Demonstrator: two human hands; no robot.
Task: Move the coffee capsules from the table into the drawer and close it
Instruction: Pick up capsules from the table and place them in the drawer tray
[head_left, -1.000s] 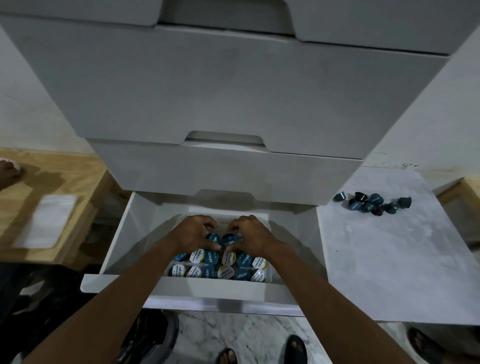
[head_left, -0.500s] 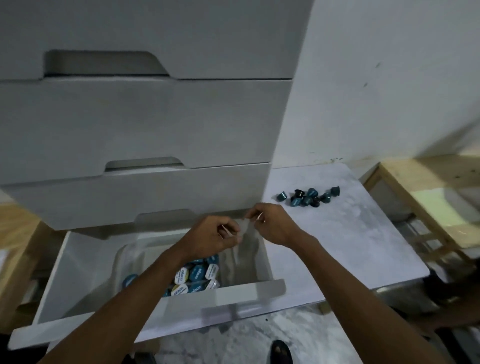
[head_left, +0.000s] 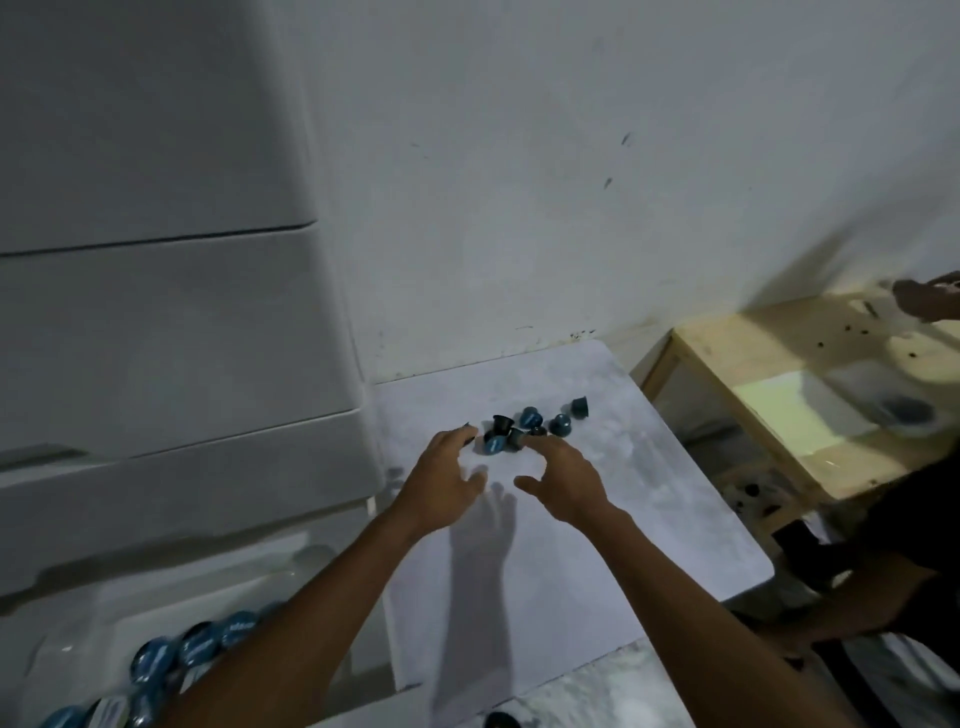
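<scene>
Head view: left hand (head_left: 441, 488) and right hand (head_left: 569, 480), both spread and empty, hover mid-frame beside loose coffee capsules (head_left: 524, 428) on the pale table (head_left: 649, 519). Lower left, the open drawer (head_left: 83, 613) holds more; white wall (head_left: 519, 182) behind.

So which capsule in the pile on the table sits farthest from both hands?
The dark capsule at the cluster's far right end, set slightly apart; the others bunch nearer the left hand and right hand.

Dim, motion-blurred, perhaps overhead-lit
</scene>
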